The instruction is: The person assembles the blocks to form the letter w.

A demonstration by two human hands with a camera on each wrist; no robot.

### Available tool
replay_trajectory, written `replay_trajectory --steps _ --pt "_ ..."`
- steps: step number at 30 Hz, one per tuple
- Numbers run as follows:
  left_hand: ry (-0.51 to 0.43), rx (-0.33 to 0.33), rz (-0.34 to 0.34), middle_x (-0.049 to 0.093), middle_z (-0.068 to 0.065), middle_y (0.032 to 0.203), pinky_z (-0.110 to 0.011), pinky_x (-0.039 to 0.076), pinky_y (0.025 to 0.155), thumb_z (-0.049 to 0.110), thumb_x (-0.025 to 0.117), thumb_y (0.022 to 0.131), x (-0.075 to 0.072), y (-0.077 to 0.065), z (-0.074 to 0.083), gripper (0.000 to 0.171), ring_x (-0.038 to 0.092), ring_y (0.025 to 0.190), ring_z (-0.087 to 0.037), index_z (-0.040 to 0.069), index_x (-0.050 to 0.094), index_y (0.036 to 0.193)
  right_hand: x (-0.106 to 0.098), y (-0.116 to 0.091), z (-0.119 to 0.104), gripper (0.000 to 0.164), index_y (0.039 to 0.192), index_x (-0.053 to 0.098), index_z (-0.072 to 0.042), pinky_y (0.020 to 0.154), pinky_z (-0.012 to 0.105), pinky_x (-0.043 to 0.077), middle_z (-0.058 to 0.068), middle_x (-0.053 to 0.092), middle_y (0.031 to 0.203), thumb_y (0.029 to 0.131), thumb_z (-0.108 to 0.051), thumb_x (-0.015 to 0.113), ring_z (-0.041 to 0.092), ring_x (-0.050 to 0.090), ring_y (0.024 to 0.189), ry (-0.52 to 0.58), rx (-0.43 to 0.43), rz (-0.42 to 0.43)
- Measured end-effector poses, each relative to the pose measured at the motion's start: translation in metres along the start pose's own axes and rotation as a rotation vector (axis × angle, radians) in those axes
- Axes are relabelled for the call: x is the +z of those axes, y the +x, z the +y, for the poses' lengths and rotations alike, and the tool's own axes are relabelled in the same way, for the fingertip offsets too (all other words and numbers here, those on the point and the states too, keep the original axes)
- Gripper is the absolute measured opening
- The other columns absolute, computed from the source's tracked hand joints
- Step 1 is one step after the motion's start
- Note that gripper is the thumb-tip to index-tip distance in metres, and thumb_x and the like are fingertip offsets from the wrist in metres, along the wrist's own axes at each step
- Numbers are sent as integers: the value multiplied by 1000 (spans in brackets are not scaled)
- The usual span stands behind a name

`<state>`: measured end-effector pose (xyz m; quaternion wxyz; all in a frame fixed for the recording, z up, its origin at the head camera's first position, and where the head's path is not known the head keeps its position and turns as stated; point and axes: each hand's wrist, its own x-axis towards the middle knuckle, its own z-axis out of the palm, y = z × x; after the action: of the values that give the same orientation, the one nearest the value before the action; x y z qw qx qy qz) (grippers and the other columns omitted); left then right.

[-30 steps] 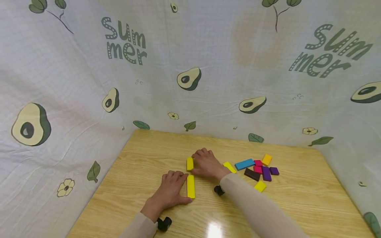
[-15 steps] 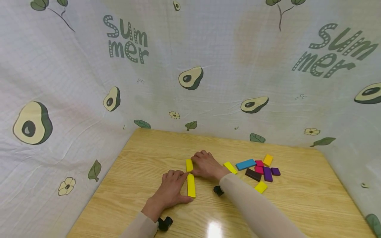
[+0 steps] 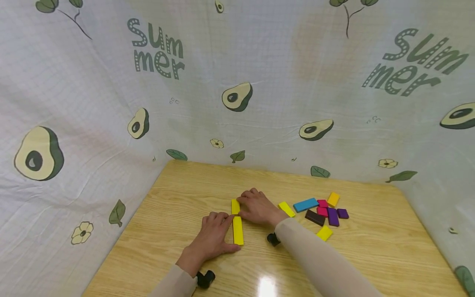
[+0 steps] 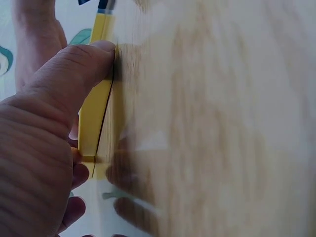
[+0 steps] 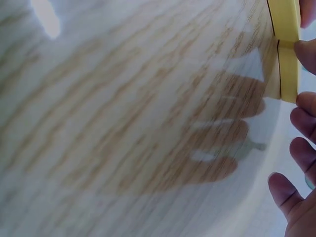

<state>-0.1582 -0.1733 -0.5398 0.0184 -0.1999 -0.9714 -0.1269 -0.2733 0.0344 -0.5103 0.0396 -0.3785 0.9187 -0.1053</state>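
Note:
Two yellow blocks lie end to end on the wooden table in the head view. My left hand (image 3: 212,237) holds the longer yellow block (image 3: 238,231) lengthwise, thumb at its near end and index finger by its far end. Beyond it is the shorter yellow block (image 3: 235,207), pinched at its two ends by the thumb and fingers of my right hand (image 3: 257,207). In the right wrist view the shorter block (image 5: 289,74) meets the longer block (image 5: 285,19) at a thin seam. The left thumb (image 4: 98,57) presses on the longer block's end in the left wrist view.
Right of my right hand lie another yellow block (image 3: 286,209), a blue block (image 3: 306,205), a dark brown block (image 3: 315,218), and several small pink, purple, orange and yellow blocks. A patterned cloth (image 3: 267,136) hangs behind the wooden table (image 3: 193,185).
My right hand has drawn the shorter yellow block nearer, narrowing the gap until it meets the longer one. My left hand stays nearly where it was.

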Motion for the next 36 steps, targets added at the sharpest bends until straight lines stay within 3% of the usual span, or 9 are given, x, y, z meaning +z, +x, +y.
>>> replay_trajectory --steps 29,36 --pt "-4 -1 -3 54 -7 142 -51 40 101 76 72 85 -1 1 1 98 44 124 -30 15 48 158 -5 -3 0 49 144 66 -17 109 54 47 3 62 144 103 -45 67 26 51 130 10 13 -15" --pt "-2 13 -15 54 -3 139 -52 40 101 73 71 88 -1 2 3 91 45 124 -29 29 42 163 -3 -4 1 48 144 66 -18 109 56 47 4 62 144 104 -44 65 26 52 130 17 16 -9"
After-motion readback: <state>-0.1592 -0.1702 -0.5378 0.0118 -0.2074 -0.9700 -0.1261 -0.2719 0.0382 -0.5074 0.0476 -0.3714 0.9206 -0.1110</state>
